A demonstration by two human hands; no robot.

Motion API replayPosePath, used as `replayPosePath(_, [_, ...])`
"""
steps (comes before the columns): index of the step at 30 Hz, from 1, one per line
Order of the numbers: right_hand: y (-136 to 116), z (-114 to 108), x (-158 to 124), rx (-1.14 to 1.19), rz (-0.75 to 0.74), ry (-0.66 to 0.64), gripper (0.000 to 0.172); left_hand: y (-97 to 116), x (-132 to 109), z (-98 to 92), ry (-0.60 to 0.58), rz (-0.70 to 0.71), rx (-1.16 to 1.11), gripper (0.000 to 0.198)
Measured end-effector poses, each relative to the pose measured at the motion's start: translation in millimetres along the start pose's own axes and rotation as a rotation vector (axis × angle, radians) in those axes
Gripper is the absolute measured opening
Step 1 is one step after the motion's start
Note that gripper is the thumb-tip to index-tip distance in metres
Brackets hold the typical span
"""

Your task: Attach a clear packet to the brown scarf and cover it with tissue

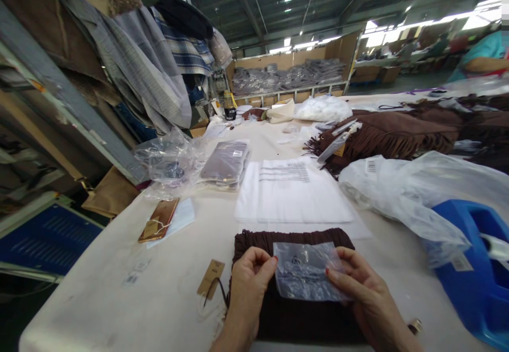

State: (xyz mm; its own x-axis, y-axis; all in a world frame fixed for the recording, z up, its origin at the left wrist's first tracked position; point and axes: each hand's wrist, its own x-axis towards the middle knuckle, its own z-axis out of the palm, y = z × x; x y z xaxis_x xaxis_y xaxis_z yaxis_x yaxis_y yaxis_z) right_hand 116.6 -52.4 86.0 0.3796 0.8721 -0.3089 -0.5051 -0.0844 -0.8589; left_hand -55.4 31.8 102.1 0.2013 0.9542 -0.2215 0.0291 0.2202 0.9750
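A small clear plastic bag (304,272) with a printed mark stretches between my two hands. My left hand (251,283) is closed, thumb and fingers at the bag's left edge. On the other side, my right hand (363,288) pinches the bag's right edge. Below them lies a folded dark brown garment (294,320) with a gathered far edge, partly hidden by the hands and bag. A tan hang tag (211,279) with a dark cord rests on the table just left of the garment.
Beyond the garment lie white printed plastic bags (294,198) and a bagged folded item (226,162). A phone (159,220) is at left. Brown fringed garments (401,132), loose clear plastic (417,182) and a blue plastic container (457,272) occupy the right. A person's arm (487,64) shows far right.
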Motion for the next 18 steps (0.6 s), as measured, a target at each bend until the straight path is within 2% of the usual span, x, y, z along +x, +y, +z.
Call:
replayPosePath(4, [-2,3,-2,0.021,0.030,-0.015,0.049,-5,1,-0.6,0.070,0.227,0.177,0.037])
replayPosePath(7, [-6,6,-4,0.045,0.063,-0.002,0.051,7,5,0.6,-0.041,0.402,0.335,0.047])
replayPosePath(10, [-8,8,-3,0.039,0.067,0.016,0.056,25,14,2.5,-0.319,0.360,0.328,0.054])
replayPosePath(12, [-8,7,-3,0.024,0.062,0.010,0.056,33,22,2.4,-0.448,0.287,0.293,0.053])
replayPosePath(14, [-6,6,-2,-0.002,0.039,0.016,0.055,36,29,0.7,-0.466,0.243,0.277,0.048])
replayPosePath(16, [-2,4,-2,-0.058,-0.015,0.031,0.055,34,35,-1.7,-0.434,0.218,0.279,0.044])
replayPosePath(18, [3,1,-1,-0.149,-0.076,0.050,0.055,31,40,-3.2,-0.389,0.251,0.418,0.039])
